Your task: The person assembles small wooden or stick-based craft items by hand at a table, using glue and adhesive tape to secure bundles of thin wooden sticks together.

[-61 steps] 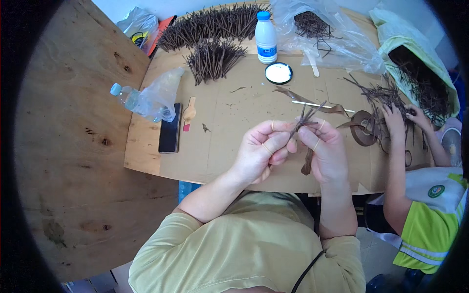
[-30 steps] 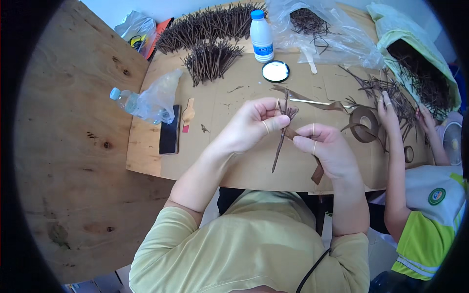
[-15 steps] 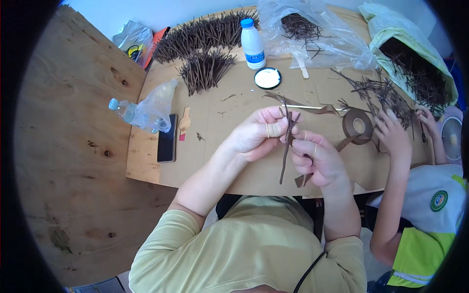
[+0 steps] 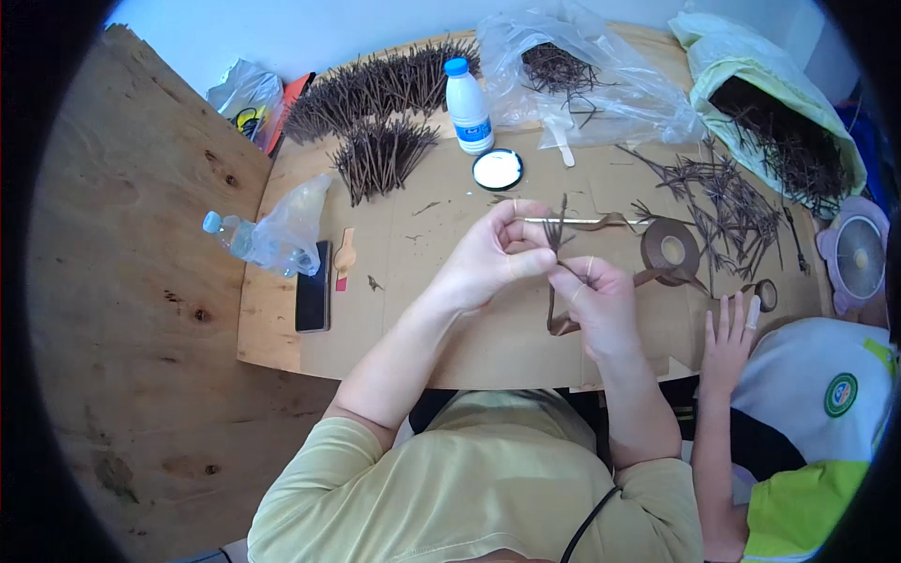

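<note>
My left hand [image 4: 497,258] is closed with thumb and fingers on a small brown forked twig [image 4: 556,235], whose thin tips point up and whose stem hangs below. Against it, my right hand [image 4: 603,305] pinches a brown tape strip [image 4: 563,326] near the stem. How far the tape wraps the stem is hidden by the fingers. A brown tape roll [image 4: 683,270] lies right of my hands. Behind my fingers, a thin pale stick [image 4: 591,221] stretches toward that roll.
Bundled twigs [image 4: 380,159], a white bottle [image 4: 469,113] and a dish of white paste [image 4: 497,170] stand farther back. Loose twigs [image 4: 737,206] lie right, by a stuffed sack [image 4: 784,131]. A co-worker's hand [image 4: 727,342] rests at the right edge. A phone [image 4: 313,291] lies left.
My hands have drawn together around the twig, and the tape strip now hangs beside its stem. The co-worker's hands have left the loose twigs; one now lies by the table edge. The view has shifted slightly.
</note>
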`<state>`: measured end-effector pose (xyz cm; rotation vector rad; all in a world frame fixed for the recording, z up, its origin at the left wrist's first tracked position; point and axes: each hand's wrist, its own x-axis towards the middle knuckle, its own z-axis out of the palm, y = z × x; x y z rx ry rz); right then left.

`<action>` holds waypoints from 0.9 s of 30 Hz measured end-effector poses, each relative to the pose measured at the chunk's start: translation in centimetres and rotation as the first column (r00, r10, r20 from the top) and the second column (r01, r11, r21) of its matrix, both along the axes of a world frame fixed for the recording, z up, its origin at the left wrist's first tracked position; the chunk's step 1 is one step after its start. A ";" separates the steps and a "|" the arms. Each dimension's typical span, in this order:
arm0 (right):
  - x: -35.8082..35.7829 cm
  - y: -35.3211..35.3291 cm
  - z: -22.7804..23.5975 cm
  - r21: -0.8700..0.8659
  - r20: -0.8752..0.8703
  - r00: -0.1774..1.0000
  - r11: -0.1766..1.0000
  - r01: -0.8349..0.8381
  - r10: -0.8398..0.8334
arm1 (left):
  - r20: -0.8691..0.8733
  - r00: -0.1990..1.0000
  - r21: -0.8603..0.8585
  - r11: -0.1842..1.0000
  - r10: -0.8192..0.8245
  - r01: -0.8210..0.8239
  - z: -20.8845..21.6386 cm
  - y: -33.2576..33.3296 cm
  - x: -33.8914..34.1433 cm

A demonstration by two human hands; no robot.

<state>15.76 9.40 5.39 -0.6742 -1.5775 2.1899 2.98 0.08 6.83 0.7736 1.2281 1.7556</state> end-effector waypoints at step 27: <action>-1.0 -0.5 0.1 -0.080 -0.086 0.986 0.986 -0.148 0.141 | 0.118 0.993 0.115 0.993 -0.011 -0.002 0.0 -0.8 -0.2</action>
